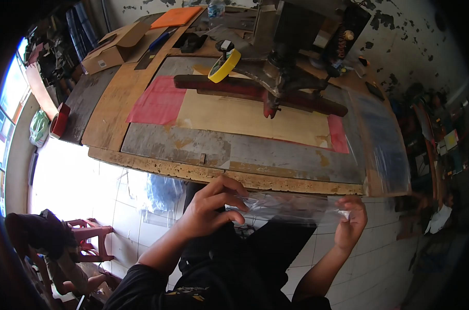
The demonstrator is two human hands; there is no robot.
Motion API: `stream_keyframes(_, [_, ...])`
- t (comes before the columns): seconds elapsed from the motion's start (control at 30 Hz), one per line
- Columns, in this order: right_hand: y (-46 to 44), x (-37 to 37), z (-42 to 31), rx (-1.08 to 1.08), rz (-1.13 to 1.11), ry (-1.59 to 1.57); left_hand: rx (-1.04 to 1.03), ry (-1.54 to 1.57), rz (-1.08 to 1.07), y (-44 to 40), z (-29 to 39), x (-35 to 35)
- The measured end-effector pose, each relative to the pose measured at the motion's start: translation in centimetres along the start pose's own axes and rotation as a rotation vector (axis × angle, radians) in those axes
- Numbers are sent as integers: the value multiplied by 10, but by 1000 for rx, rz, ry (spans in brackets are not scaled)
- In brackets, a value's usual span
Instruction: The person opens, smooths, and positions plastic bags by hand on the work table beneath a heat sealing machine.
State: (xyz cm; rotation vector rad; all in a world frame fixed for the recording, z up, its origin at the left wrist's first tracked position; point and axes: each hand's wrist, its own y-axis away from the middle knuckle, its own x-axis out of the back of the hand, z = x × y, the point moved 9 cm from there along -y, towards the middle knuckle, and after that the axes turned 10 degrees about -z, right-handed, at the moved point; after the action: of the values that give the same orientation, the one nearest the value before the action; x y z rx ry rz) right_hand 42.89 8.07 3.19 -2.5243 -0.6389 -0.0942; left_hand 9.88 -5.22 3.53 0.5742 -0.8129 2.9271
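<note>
A clear plastic sheet (291, 208), perhaps a bag, stretches in the air between my two hands, just below the table's front edge. My left hand (216, 204) curls its fingers and thumb around the sheet's left end. The exact contact there is hard to make out. At the sheet's right end, my right hand (350, 219) pinches the plastic between thumb and fingers. Beyond my hands, a press (281, 72) with a long dark red bar stands over a tan sheet (234, 116) on the worktable (182, 147). Pink patches flank the tan sheet.
A yellow tape roll (224, 66) hangs on the press. Clear plastic sheets (384, 150) lie at the table's right side. At the left are an open cardboard box (113, 49), an orange folder (176, 17) and a red tape roll (60, 120). A red stool (92, 235) stands lower left, near another person (48, 243).
</note>
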Motion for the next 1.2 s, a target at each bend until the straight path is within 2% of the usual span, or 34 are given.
stream_keyframes(0.07, [1, 6, 7, -8, 27, -23, 3, -86, -9, -5, 4, -6])
stream_keyframes(0.17, [1, 8, 10, 3, 159, -11, 116, 66, 29, -6, -17, -13])
stream_keyframes(0.23, [-2, -4, 5, 0, 197, 65, 91, 27, 70, -6, -22, -17])
stream_keyframes(0.3, [1, -19, -32, 153, 254, 671, 166, 427, 466, 7, -47, -4])
stream_keyframes(0.37, [29, -32, -36, 244, 264, 768, 126, 386, 486, 7, -49, 3])
stream_keyframes(0.43, [70, -55, -46, 339, 240, 856, 222, 629, 717, 15, -56, 14])
stream_keyframes(0.47, [89, -70, -50, 403, 150, 845, 181, 576, 779, 16, -55, 22])
stream_keyframes(0.5, [107, -83, -43, 400, 23, 723, 180, 587, 776, 15, -56, 24])
stream_keyframes(0.57, [121, -106, -6, 203, -248, 457, 169, 667, 807, 16, -53, 32])
stream_keyframes(0.63, [126, -112, 37, -250, -262, 197, 169, 719, 814, 14, -54, 32])
stream_keyframes(0.7, [140, -96, 72, -454, 16, -164, 140, 713, 776, 10, -53, 29])
stream_keyframes(0.77, [126, -87, 85, -311, 148, -626, 165, 707, 734, 7, -53, 18])
stream_keyframes(0.83, [126, -86, 104, -300, 279, -1342, 131, 752, 675, 1, -56, 5])
stream_keyframes(0.87, [117, -85, 103, -295, 271, -1347, 77, 766, 671, -5, -48, 1])
stream_keyframes(0.9, [96, -97, 76, -105, -24, -1659, 23, 780, 669, -9, -40, 1])
stream_keyframes(0.97, [71, -109, 41, 99, -375, -1948, 38, 818, 667, -10, -36, 9])
stream_keyframes(1.03, [53, -129, 16, 233, -571, -1863, 47, 850, 672, -11, -34, 17])
stream_keyframes(1.07, [46, -141, 17, 197, -569, -1691, 32, 842, 621, -17, -30, 17])
stream_keyframes(1.1, [42, -148, 11, 201, -587, -1696, 20, 836, 564, -24, -27, 14])
stream_keyframes(1.17, [32, -169, 1, 67, -604, -1333, -16, 781, 437, -33, -19, -3])
stream_keyframes(1.2, [24, -174, -5, 74, -606, -1330, -24, 660, 347, -36, -10, -11])
